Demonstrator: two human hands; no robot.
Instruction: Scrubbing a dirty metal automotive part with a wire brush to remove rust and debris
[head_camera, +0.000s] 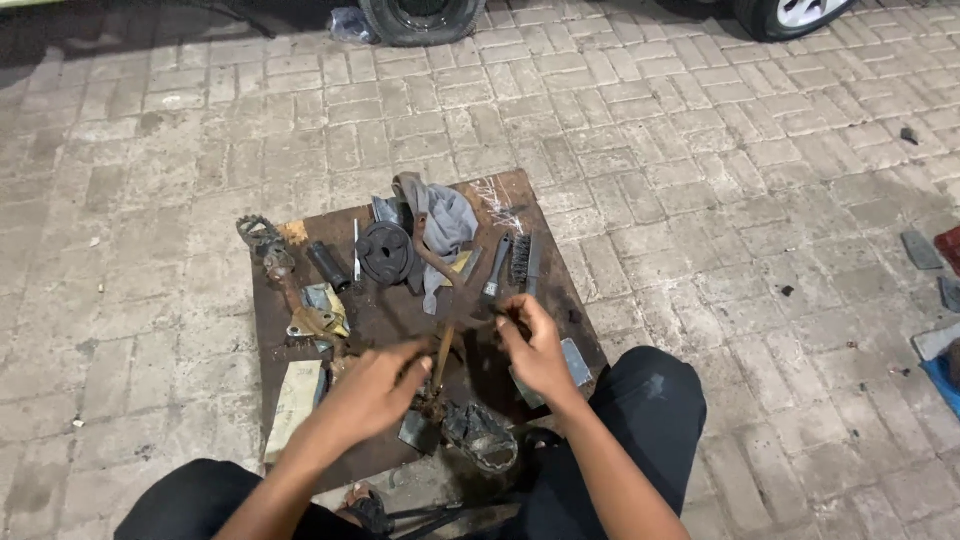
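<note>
I sit over a rusty brown metal sheet (540, 215) on brick paving. My left hand (375, 385) is closed around a thin rusty rod (441, 365) that stands tilted over a small metal part (418, 432). My right hand (535, 345) pinches a small dark piece at the rod's upper end; it is blurred and I cannot tell what it is. A dirty serrated foot peg (480, 435) lies just below my hands.
On the sheet lie a black round disc part (386, 252), a grey rag (446, 225), a wire brush (520, 260), a black handle grip (328, 266), a rusty pedal lever (270, 245) and a pale block (296, 395). Two car tyres (420, 18) stand at the top. Scraps (920, 250) lie at the right.
</note>
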